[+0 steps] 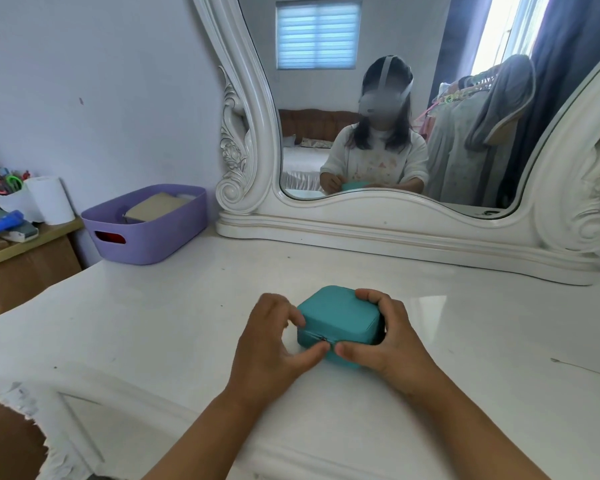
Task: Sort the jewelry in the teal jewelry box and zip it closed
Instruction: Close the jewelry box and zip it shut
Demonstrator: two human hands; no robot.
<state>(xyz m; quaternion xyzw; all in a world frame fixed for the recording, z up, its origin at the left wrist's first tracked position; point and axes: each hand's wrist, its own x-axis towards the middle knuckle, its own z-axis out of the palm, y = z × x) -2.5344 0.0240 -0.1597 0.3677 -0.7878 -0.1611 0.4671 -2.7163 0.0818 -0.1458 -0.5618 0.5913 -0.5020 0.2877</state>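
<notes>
Zipper risk at the closed teal jewelry box (338,318).
My right hand (378,337) grips it; my left hand (274,337) pinches near the zipper pull (325,338), which I judge could slip or snag.

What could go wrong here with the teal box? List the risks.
1. The left hand pinches at the zipper on the teal jewelry box; the pull could snag or slip.
2. Only the right hand steadies the box on the glossy white tabletop, so it may slide.

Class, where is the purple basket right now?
In the head view, the purple basket sits at the dresser's back left corner, just left of the mirror base.
</notes>
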